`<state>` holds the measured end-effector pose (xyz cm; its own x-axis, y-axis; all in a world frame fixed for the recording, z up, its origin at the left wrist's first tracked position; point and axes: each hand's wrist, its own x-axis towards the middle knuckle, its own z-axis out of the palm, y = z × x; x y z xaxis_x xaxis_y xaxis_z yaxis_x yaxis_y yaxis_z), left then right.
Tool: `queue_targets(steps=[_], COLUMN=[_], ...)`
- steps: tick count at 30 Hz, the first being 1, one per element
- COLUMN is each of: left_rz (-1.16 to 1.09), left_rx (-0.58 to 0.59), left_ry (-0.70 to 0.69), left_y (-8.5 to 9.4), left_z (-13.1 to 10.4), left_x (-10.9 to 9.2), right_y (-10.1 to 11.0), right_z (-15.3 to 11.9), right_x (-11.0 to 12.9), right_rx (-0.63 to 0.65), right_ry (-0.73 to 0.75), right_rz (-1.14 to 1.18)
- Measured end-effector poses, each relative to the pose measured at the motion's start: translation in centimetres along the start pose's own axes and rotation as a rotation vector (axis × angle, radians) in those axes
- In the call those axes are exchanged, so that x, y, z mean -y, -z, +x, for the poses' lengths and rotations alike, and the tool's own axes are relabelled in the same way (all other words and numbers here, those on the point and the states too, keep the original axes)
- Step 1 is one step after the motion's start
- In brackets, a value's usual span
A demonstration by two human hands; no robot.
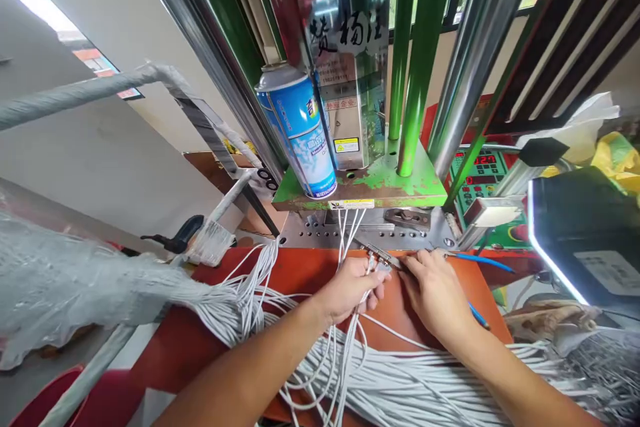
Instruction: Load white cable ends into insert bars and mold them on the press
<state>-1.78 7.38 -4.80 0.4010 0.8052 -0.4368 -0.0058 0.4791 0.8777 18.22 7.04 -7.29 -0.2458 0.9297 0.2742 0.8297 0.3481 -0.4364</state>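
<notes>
Near the middle of the head view, my left hand [354,290] is closed around several thin white cables, with their ends at a small metal fixture [383,255]. My right hand [433,287] is closed at the right end of that fixture, fingers pressed on it. Just beyond both hands lies the machine's steel bed [320,232]. A few white cables [350,223] run up from my left hand to under the green machine plate [390,193]. A large bundle of white cables [390,373] spreads over the orange-red table [480,287] below my wrists.
A blue spray can [305,133] stands on the green plate. Blue-handled pliers or a similar tool [483,260] lie right of my right hand. A control panel [483,173] and a bright lamp [560,247] are at the right. A plastic-wrapped cable bundle [90,280] is at the left.
</notes>
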Motion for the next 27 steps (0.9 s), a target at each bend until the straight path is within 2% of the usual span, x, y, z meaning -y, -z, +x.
queue_targets(steps=[3,6,12,19,23,27], left_rz=[0.111,0.158,0.192,0.281,0.295,0.206], left_rx=[-0.045,-0.042,-0.029,-0.060,-0.077,-0.032], left_ry=[-0.018,0.028,0.052,0.034,0.018,0.038], left_y=[-0.3,-0.4,-0.5,-0.5,-0.7,-0.8], left_z=[0.1,-0.2,-0.2,-0.3,-0.3,-0.3], left_x=[0.0,-0.1,-0.1,0.2,0.3,0.1], right_y=[0.3,0.7,0.0,0.0,-0.2,0.1], right_z=[-0.8,-1.3,-1.4,-1.5,-1.6,-1.3], right_x=[-0.4,-0.9,-0.3,-0.2,0.1,0.3], right_rx=[0.046,0.066,0.116,0.094,0.125,0.165], right_ry=[-0.026,-0.082,0.075,0.043,0.067,0.067], right_rz=[0.053,0.068,0.067,0.070,0.047,0.109])
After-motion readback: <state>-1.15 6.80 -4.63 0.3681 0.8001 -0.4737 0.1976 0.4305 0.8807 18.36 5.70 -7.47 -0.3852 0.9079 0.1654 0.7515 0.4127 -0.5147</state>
